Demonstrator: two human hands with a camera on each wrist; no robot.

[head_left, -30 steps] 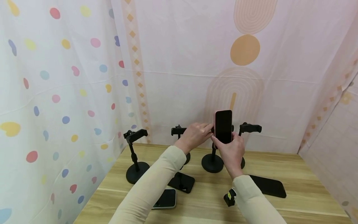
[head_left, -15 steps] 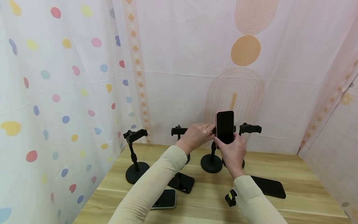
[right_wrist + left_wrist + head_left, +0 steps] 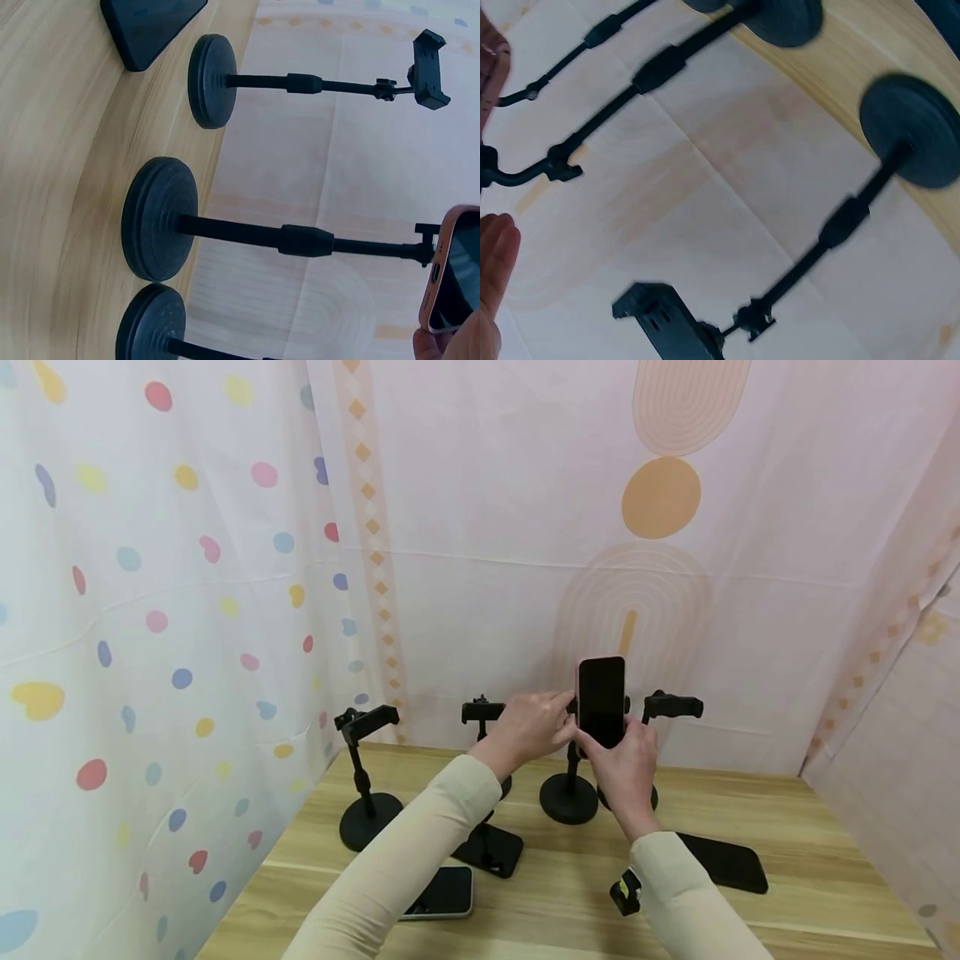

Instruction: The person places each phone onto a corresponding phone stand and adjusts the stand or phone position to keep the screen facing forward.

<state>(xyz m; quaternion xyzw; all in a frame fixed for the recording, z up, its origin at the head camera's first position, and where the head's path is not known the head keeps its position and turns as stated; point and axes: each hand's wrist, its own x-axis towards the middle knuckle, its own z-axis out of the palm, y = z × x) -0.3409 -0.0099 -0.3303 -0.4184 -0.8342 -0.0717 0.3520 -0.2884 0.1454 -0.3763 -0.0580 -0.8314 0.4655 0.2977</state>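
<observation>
A smartphone point(image 3: 602, 702) with a pink case edge stands upright, screen facing me, at the top of a black phone stand point(image 3: 568, 799). My right hand point(image 3: 626, 768) holds its lower part, thumb at the lower left and fingers along the right side. From the left, my left hand point(image 3: 531, 725) reaches to the phone's left edge, its fingers pinching the stand's holder there. The phone hides most of that holder. In the right wrist view the phone point(image 3: 459, 277) shows at the right edge beside the top of the stand's pole.
Other black stands with bare clamps flank it: one at far left point(image 3: 371, 814), one behind my left hand point(image 3: 482, 711), one at right point(image 3: 673, 705). Dark phones lie on the wooden table: one nearer point(image 3: 444, 892), one mid-left point(image 3: 491, 850), one right point(image 3: 723, 862). Patterned curtains hang behind.
The phone and both hands shift slightly right, then the phone comes back a little left. My left fingers curl a bit lower by the phone's edge. Both hands keep their places around it.
</observation>
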